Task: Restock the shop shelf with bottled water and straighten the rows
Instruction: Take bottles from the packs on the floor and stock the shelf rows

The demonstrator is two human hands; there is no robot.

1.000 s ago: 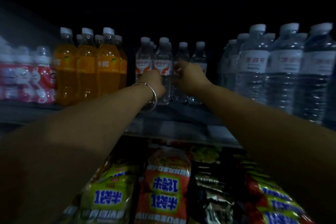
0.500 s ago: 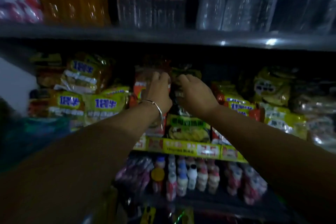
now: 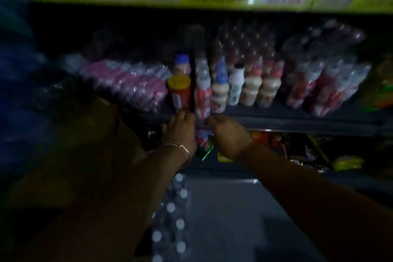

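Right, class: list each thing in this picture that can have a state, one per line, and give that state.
left hand: empty, fingers at the shelf edge
right hand: empty, fingers curled at the shelf edge
pack of water bottles: on the floor, capped, not yet shelved
yellow-lidded jar: upright, lid on
small drink bottles: upright in a row, capped
wrapped pink multipack: lying flat, sealed

Both forearms are bare, and a thin silver bangle [image 3: 178, 147] circles the left wrist.
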